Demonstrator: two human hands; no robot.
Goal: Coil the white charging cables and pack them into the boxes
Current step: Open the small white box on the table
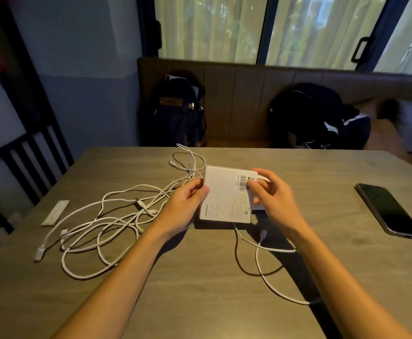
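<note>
The box (224, 199) is held just above the table (200, 302). The left hand (190, 199) pinches its left edge between thumb and fingers, and the right hand (271, 192) curls round its right end, where a white part sticks out, perhaps an inner tray. To open it cleanly, the left should hold firm while the right draws straight outward. What the box holds cannot be seen. The cables (107, 221) lie tangled on the table to its left, uncoiled.

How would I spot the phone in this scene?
Start at the wooden table. Look to its right side, beyond the person's right hand. The phone lies there alone, a dark flat slab, unlike the white box and white cables.
</note>
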